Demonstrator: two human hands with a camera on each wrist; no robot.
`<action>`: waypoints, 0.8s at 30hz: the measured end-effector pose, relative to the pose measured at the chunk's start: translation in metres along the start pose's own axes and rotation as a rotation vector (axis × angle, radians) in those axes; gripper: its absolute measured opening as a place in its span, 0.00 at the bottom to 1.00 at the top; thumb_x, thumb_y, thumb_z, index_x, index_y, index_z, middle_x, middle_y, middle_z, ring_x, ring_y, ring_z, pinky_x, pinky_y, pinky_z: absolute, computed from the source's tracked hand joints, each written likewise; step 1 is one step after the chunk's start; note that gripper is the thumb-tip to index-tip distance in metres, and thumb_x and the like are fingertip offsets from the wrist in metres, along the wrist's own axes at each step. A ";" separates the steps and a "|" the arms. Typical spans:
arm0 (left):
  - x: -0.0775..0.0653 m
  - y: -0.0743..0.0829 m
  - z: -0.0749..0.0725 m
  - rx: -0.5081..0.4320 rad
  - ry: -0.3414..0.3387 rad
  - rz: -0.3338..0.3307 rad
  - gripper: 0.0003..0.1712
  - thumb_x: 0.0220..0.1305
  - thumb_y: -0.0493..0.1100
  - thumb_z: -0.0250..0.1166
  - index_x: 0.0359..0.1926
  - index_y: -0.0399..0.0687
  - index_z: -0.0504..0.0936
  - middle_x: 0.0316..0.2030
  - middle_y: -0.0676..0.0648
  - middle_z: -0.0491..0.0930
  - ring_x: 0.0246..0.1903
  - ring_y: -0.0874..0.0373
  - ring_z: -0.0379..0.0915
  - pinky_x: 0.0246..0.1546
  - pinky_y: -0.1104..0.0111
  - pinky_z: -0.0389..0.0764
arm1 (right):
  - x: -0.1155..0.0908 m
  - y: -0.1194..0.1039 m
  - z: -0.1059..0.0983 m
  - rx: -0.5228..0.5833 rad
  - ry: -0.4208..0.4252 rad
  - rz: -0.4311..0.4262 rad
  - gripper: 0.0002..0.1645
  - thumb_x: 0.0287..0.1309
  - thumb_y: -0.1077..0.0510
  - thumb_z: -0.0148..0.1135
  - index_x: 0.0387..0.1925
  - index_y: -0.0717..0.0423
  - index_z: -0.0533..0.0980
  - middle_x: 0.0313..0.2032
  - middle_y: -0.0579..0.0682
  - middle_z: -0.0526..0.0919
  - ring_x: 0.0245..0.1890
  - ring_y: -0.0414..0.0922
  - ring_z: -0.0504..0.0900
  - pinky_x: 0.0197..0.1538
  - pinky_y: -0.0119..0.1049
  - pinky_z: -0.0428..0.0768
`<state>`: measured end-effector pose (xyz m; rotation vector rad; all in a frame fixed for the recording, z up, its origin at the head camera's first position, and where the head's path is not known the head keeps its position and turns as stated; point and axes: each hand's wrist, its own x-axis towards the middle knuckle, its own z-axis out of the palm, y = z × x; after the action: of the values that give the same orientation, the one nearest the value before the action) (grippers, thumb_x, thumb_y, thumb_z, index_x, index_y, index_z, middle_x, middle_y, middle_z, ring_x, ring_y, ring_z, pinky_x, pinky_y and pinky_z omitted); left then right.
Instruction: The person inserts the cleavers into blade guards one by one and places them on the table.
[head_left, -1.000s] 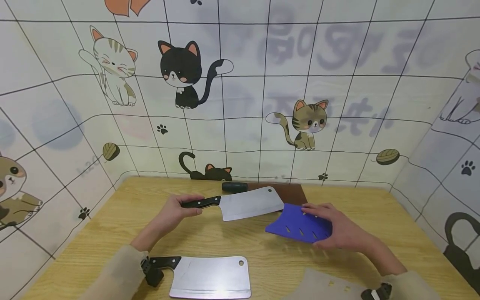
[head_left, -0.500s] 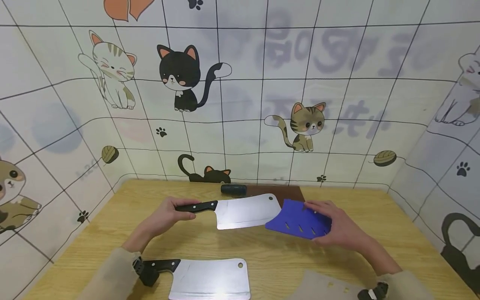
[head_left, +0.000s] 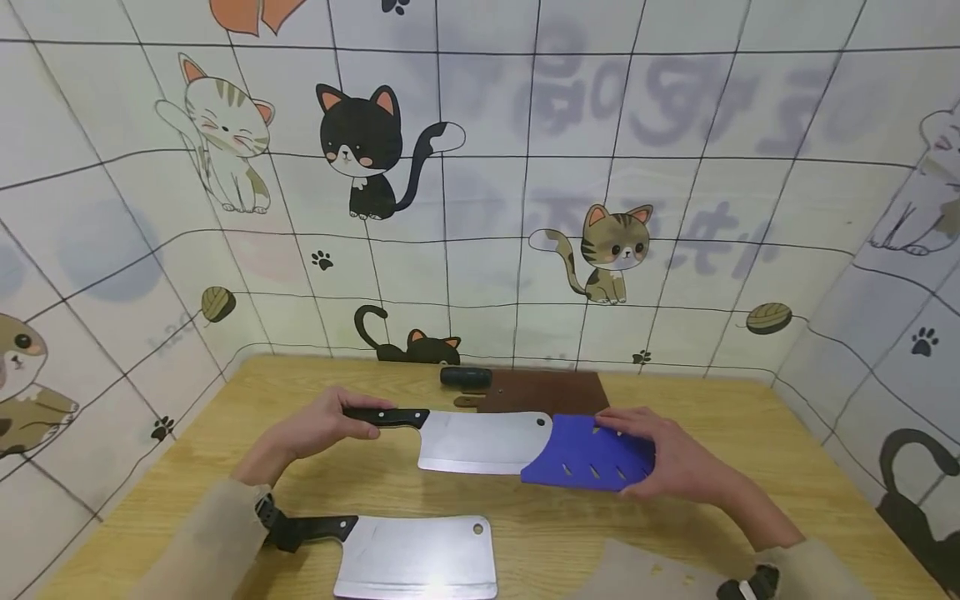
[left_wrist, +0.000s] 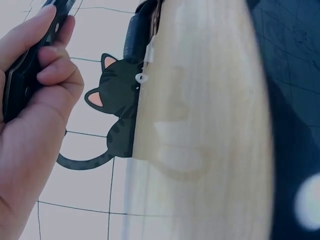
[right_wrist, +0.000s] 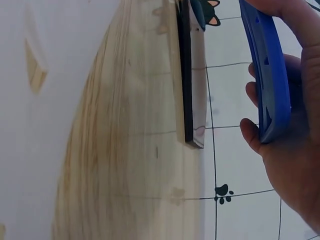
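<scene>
Over the table (head_left: 735,408), where a second cleaver (head_left: 420,554) lay bare, sheathing seemed barely begun: the raised cleaver (head_left: 480,442), mostly left to cover, met the blue sheath (head_left: 581,454), gripped by the right hand (head_left: 678,462), the left hand (head_left: 318,425) gripping the black handle (head_left: 402,418).

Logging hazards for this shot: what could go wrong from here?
The held cleaver may snag at the mouth of the blue sheath, or slip toward the right hand gripping that sheath. The left sleeve, seemingly close to the second cleaver, might knock it.
</scene>
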<state>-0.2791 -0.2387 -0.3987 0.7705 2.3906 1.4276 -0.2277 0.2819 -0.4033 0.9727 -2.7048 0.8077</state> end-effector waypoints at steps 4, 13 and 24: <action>0.003 0.002 -0.004 -0.004 -0.053 0.010 0.22 0.61 0.36 0.72 0.57 0.38 0.85 0.53 0.40 0.84 0.42 0.57 0.76 0.43 0.68 0.76 | 0.002 -0.005 0.002 0.023 -0.056 -0.030 0.54 0.32 0.42 0.85 0.67 0.50 0.77 0.65 0.47 0.78 0.64 0.55 0.72 0.57 0.47 0.75; 0.005 0.003 0.002 0.013 -0.043 -0.015 0.21 0.62 0.34 0.72 0.57 0.41 0.86 0.52 0.42 0.85 0.42 0.54 0.74 0.43 0.67 0.74 | 0.005 -0.011 0.002 0.062 -0.106 -0.016 0.55 0.31 0.46 0.84 0.67 0.49 0.77 0.66 0.44 0.77 0.65 0.52 0.71 0.56 0.45 0.74; 0.006 0.003 0.016 0.015 0.000 -0.027 0.22 0.64 0.38 0.72 0.59 0.46 0.86 0.53 0.45 0.85 0.46 0.51 0.73 0.43 0.65 0.71 | 0.002 -0.004 0.004 0.043 -0.062 -0.031 0.54 0.31 0.45 0.85 0.67 0.50 0.77 0.65 0.47 0.78 0.63 0.51 0.72 0.57 0.43 0.74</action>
<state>-0.2758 -0.2220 -0.4035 0.7384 2.4050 1.4007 -0.2265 0.2761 -0.4048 1.0640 -2.7275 0.8471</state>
